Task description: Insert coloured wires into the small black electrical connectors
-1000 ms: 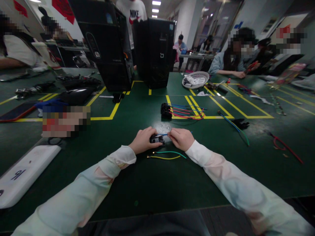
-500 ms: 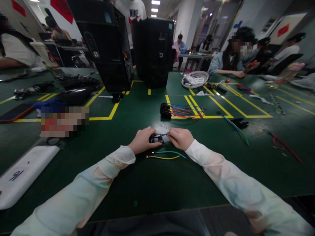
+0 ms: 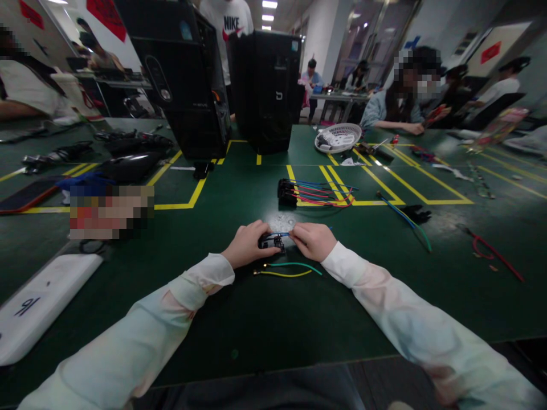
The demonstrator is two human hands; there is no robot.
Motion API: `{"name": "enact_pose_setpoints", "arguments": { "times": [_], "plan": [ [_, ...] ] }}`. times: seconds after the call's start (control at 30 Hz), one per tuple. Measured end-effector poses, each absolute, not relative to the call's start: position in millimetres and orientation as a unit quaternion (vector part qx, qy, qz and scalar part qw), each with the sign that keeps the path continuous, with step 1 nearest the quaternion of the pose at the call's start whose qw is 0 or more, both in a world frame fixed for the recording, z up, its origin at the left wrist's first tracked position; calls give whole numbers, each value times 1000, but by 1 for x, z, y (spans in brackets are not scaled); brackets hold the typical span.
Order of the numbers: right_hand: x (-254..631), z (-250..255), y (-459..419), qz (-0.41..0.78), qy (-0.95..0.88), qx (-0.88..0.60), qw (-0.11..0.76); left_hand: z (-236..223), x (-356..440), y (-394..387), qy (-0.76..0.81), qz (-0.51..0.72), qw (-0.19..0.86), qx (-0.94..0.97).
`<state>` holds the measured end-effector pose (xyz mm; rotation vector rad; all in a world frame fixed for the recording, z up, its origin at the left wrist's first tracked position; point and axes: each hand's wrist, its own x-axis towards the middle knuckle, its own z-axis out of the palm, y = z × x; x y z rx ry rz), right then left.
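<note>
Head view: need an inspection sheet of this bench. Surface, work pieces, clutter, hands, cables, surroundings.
Surface: green table, yellow lines marked on it.
Work pieces: black part and blue wire; whether they're joined can't be told.
Clutter: white basket at the back, white slab at left.
Hands: left hand holds the black part; right hand pinches the blue wire.
Cables: green wire and yellow wire loose below the hands; wired black connectors beyond.
Surroundings: two black computer towers, several people nearby.
</note>
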<state>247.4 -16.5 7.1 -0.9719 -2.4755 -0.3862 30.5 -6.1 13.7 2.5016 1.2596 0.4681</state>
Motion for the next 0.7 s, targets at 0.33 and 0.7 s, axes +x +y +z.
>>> {"name": "enact_pose_setpoints", "arguments": {
  "times": [0.33,0.7],
  "plan": [
    [248,8,-16,-132,-900,-347,230,13,30,-6,441,159,153,870],
    [247,9,-17,-136,-900,-346,228,15,30,-7,445,154,153,869]
  ]
}}
